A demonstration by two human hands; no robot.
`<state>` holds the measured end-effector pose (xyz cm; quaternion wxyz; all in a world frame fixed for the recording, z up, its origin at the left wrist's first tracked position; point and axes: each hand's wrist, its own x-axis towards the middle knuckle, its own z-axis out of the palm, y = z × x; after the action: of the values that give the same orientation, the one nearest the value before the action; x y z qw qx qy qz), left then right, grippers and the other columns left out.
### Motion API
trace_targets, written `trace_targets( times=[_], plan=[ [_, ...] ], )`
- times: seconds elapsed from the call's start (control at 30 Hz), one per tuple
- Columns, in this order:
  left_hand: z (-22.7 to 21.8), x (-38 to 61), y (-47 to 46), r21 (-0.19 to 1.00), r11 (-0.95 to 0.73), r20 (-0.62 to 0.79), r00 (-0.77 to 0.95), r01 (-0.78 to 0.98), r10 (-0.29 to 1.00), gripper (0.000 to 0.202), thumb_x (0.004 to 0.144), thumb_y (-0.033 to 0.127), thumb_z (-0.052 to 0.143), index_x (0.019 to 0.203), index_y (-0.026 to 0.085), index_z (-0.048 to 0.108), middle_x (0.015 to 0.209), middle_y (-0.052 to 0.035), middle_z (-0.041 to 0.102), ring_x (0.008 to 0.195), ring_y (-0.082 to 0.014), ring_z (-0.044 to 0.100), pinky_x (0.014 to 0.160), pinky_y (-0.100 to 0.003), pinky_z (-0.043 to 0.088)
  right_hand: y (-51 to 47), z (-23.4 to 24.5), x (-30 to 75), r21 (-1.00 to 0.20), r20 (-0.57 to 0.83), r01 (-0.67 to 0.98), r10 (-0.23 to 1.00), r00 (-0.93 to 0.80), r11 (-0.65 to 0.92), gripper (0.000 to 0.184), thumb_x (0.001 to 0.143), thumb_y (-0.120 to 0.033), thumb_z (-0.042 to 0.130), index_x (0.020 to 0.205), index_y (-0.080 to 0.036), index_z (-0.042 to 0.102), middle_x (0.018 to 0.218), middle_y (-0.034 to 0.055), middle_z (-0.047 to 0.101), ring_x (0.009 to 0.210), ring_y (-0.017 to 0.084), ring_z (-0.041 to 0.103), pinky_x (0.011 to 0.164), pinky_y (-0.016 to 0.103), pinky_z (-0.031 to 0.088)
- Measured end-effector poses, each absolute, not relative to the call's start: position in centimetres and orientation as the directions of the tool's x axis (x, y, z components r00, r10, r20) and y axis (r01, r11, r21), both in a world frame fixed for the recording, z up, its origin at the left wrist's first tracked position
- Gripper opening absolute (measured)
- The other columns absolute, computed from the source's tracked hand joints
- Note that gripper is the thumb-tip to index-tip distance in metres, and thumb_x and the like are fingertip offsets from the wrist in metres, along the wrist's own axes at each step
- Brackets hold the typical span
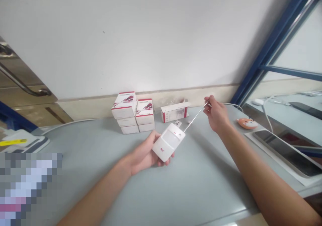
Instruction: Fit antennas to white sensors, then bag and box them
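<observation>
My left hand [148, 152] is closed around a white motion sensor [168, 142] with a pale window on its front and a small red mark below it. A thin metal antenna [195, 117] slants up and right from the sensor's upper corner. The fingers of my right hand [215, 112] pinch its far end. Just behind the sensor lie a small white bracket [178, 123] and a tiny white piece [189, 122].
Several white and red boxes [124, 107] are stacked by the wall, near an opened box [174, 112] and clear plastic. On the right are an orange animal-faced object [247, 123] and a dark flat device [289, 150]; a white device [22, 144] is left.
</observation>
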<state>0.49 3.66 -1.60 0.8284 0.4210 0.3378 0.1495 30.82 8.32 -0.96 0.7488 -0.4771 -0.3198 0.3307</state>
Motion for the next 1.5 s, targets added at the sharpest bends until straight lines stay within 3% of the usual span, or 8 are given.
trace_targets(
  times=[0.27, 0.5, 0.73, 0.93, 1.07, 1.33, 1.5],
  plan=[
    [-0.9, -0.1, 3.8, 0.809, 0.568, -0.48, 0.732, 0.154, 0.485, 0.045, 0.1, 0.055, 0.04, 0.099, 0.016, 0.063, 0.085, -0.009, 0.069, 0.064, -0.0167, 0.058, 0.06, -0.028, 0.034, 9.5, -1.6, 35.0, -0.922, 0.022, -0.257, 0.7, 0.713, 0.291, 0.026, 0.096, -0.043, 0.069, 0.083, -0.021, 0.067, 0.071, -0.0044, 0.05, 0.054, 0.007, 0.038, 0.048, 0.02, 0.033],
    [-0.5, 0.1, 3.5, 0.814, 0.567, -0.463, 0.731, 0.128, 0.5, 0.041, 0.101, 0.054, 0.04, 0.1, 0.018, 0.061, 0.084, -0.0077, 0.067, 0.063, -0.016, 0.055, 0.06, -0.028, 0.034, 9.8, -2.3, 36.1, -0.931, 0.082, -0.209, 0.728, 0.681, 0.299, 0.036, 0.089, -0.055, 0.075, 0.079, -0.023, 0.062, 0.071, -0.0034, 0.049, 0.056, 0.009, 0.039, 0.048, 0.023, 0.034],
    [-1.1, 0.3, 3.3, 0.772, 0.626, -0.466, 0.772, 0.116, 0.432, 0.043, 0.101, 0.056, 0.04, 0.099, 0.018, 0.06, 0.083, -0.008, 0.066, 0.062, -0.0161, 0.055, 0.061, -0.028, 0.034, 9.9, -3.0, 37.2, -0.951, 0.156, -0.11, 0.757, 0.634, 0.287, 0.046, 0.086, -0.067, 0.074, 0.078, -0.024, 0.058, 0.074, -0.002, 0.053, 0.056, 0.011, 0.039, 0.051, 0.028, 0.035],
    [-2.1, 0.0, 3.7, 0.735, 0.677, -0.46, 0.769, 0.048, 0.444, 0.043, 0.098, 0.053, 0.046, 0.104, 0.015, 0.065, 0.091, -0.0124, 0.071, 0.068, -0.0195, 0.062, 0.07, -0.032, 0.043, 9.8, -4.0, 36.5, -0.937, 0.042, -0.272, 0.844, 0.535, 0.219, 0.03, 0.087, -0.052, 0.078, 0.093, -0.024, 0.071, 0.077, -0.0028, 0.055, 0.057, 0.009, 0.043, 0.051, 0.025, 0.038],
    [-2.1, 0.1, 3.6, 0.758, 0.651, -0.422, 0.79, 0.038, 0.445, 0.043, 0.101, 0.051, 0.045, 0.109, 0.014, 0.066, 0.096, -0.0151, 0.074, 0.072, -0.0219, 0.066, 0.078, -0.036, 0.047, 10.0, -4.4, 37.0, -0.929, 0.025, -0.306, 0.86, 0.509, 0.208, 0.028, 0.081, -0.04, 0.087, 0.095, -0.024, 0.07, 0.077, -0.0038, 0.057, 0.058, 0.008, 0.045, 0.05, 0.022, 0.038],
    [-1.8, 0.0, 3.7, 0.756, 0.654, -0.385, 0.822, 0.02, 0.42, 0.045, 0.101, 0.049, 0.047, 0.115, 0.012, 0.068, 0.099, -0.0185, 0.075, 0.088, -0.0295, 0.072, 0.07, -0.034, 0.046, 10.4, -4.9, 37.2, -0.936, 0.033, -0.282, 0.849, 0.527, 0.211, 0.046, 0.076, -0.054, 0.09, 0.078, -0.022, 0.056, 0.078, -0.0036, 0.055, 0.058, 0.008, 0.045, 0.048, 0.022, 0.039],
    [-2.3, -0.1, 4.0, 0.747, 0.664, -0.381, 0.836, 0.026, 0.396, 0.048, 0.102, 0.051, 0.046, 0.117, 0.011, 0.068, 0.098, -0.0191, 0.075, 0.088, -0.0299, 0.072, 0.068, -0.034, 0.045, 10.3, -5.1, 36.7, -0.969, 0.044, -0.177, 0.825, 0.564, 0.173, 0.04, 0.079, -0.054, 0.085, 0.082, -0.022, 0.061, 0.077, -0.0036, 0.055, 0.059, 0.008, 0.047, 0.05, 0.021, 0.04]
  ],
)
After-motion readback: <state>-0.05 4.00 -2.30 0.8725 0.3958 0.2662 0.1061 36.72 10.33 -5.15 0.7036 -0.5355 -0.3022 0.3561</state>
